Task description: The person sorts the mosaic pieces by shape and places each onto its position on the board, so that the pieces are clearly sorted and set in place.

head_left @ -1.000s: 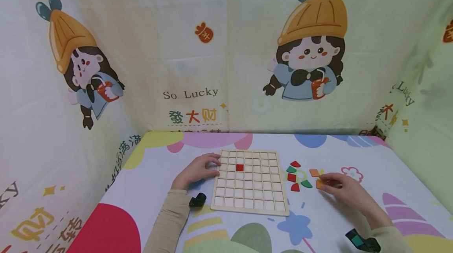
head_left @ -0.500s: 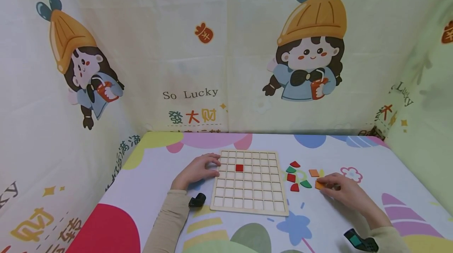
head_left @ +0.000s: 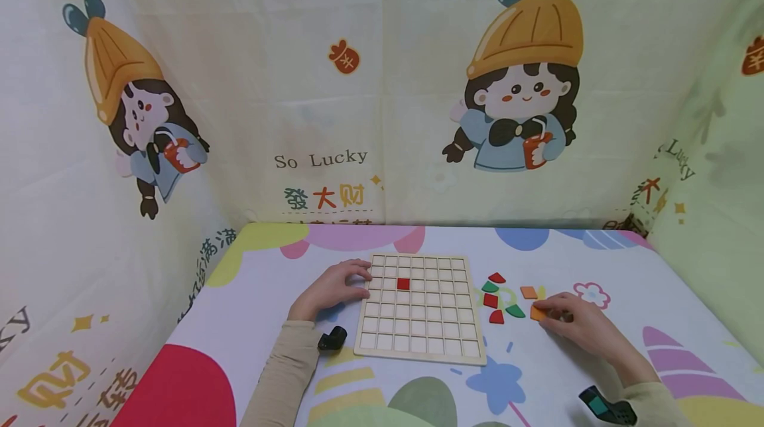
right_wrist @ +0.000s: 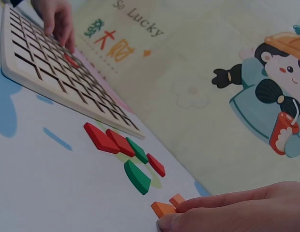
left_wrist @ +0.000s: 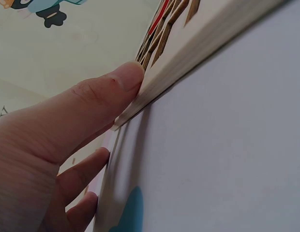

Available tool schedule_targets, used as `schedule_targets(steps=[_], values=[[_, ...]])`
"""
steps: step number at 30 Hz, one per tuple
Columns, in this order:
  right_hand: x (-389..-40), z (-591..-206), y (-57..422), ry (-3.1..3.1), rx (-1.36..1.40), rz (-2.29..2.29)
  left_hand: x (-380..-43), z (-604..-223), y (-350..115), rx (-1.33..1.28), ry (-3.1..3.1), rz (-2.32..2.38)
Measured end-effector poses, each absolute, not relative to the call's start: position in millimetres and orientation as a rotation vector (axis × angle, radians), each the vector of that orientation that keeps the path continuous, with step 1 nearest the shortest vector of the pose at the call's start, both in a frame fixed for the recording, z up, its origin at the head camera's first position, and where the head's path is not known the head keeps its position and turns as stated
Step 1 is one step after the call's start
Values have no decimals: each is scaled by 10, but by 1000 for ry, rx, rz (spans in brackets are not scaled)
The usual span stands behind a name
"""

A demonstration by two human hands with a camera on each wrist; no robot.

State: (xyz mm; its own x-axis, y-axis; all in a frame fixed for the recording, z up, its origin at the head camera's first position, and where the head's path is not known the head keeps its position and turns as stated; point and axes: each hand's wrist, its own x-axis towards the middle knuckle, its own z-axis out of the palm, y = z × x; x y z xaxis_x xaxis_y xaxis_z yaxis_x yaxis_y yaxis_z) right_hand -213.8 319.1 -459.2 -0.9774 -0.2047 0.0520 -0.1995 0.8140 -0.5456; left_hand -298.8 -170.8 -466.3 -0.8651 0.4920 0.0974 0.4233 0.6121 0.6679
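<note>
The right hand pinches the near orange tile, right of the grid board, with red and green pieces between. The left hand, fingers loose, touches the board's left edge.

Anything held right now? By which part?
Right hand pinches a flat orange tile by the side nearest that hand. Left hand only touches the left edge of the pale wooden grid board.

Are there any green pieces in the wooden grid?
No: both green pieces lie beside the wooden grid, whose only piece is a red square.
</note>
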Motion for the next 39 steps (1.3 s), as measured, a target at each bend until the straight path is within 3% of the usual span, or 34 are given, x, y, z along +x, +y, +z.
schedule_targets(steps=[39], values=[[-2147,-4574,3188,3015,-335,-949,-2976,-4637,-1706,793,2737,1071]])
